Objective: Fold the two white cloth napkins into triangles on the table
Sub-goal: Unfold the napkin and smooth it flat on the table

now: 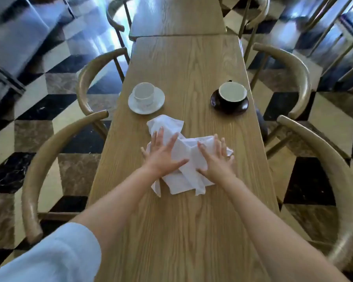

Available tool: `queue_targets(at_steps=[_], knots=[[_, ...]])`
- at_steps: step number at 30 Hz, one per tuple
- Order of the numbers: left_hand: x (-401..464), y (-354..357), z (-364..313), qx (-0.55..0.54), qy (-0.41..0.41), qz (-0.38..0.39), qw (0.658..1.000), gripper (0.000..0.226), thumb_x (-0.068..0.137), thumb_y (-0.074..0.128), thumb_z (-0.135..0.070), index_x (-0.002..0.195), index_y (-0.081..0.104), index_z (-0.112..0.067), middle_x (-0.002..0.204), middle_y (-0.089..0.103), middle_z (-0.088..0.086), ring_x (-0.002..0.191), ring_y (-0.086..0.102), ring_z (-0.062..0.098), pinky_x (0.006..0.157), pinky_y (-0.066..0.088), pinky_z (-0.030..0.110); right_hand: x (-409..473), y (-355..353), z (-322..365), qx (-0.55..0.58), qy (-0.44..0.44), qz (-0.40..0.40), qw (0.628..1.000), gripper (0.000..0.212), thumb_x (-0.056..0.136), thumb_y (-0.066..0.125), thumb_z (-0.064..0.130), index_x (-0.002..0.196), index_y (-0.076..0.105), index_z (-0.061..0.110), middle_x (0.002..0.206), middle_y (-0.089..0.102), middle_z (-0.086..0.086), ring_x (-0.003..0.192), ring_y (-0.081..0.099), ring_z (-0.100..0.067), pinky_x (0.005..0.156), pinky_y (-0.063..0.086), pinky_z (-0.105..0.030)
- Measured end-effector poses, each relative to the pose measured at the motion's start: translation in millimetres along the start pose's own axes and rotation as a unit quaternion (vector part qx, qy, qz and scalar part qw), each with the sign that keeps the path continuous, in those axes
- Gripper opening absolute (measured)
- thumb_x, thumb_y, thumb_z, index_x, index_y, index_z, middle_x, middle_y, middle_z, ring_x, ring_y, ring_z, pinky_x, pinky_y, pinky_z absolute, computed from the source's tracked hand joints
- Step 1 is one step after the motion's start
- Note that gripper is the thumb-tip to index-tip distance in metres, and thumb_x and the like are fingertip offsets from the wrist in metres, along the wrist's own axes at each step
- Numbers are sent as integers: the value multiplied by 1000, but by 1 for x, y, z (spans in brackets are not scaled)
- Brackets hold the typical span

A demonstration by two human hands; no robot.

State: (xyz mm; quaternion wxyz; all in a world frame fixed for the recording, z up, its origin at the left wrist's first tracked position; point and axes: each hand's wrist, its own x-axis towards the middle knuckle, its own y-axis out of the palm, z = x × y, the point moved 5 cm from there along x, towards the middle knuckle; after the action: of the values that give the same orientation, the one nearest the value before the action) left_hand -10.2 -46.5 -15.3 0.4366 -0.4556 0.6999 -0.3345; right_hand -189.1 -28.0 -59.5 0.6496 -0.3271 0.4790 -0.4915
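Observation:
White cloth napkins point(184, 157) lie in a rumpled heap at the middle of the long wooden table point(183, 231). I cannot tell where one napkin ends and the other begins. A loose part of the cloth point(164, 124) spreads toward the white cup. My left hand point(163, 153) lies flat on the left side of the heap, fingers spread. On the right side, my right hand point(215, 157) presses down flat with fingers apart. Neither hand grips the cloth.
A white cup on a white saucer point(146, 97) stands just beyond the napkins on the left. A cup on a dark saucer point(229, 98) stands at the right. Curved wooden chairs point(49, 163) flank both sides of the table. A second table point(177, 15) adjoins the far end.

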Motion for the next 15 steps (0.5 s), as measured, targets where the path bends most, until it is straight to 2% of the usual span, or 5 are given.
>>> queue_targets(at_steps=[5,7,9,12,15], knots=[[41,23,12,75,-64,41,994,100,68,59,-71,141,-8,-51,148,-38,-5,138,-31,25,103,4,70,17,29,-10,-19,-33,65,997,76,82,58,48,141,10,50,155,-2,-4,143,3,-27,101,29,-61],[42,34,25,49,-88,58,993,93,70,65,-59,143,9,-43,154,-24,-1,141,-20,29,106,13,65,18,33,-15,-64,-54,51,995,72,80,62,44,141,22,44,152,14,-6,138,14,-28,96,36,-52],[39,39,35,15,-80,32,996,74,74,69,-41,136,31,-27,153,9,7,140,9,33,105,32,54,19,31,-17,-50,-83,5,995,57,81,62,32,134,39,30,139,35,-9,124,34,-31,85,45,-44],[26,34,43,-75,-7,-44,996,34,74,71,-9,102,52,-5,111,49,12,102,49,31,82,43,33,13,25,-19,74,-138,-31,987,25,83,54,8,108,55,8,98,53,-10,90,54,-29,65,43,-34],[4,19,64,-174,-24,-108,979,17,76,67,4,74,52,-4,76,51,10,73,50,23,56,32,16,-6,26,-32,230,-98,-25,968,8,80,54,1,82,55,9,80,55,-5,76,54,-24,63,41,-35]])
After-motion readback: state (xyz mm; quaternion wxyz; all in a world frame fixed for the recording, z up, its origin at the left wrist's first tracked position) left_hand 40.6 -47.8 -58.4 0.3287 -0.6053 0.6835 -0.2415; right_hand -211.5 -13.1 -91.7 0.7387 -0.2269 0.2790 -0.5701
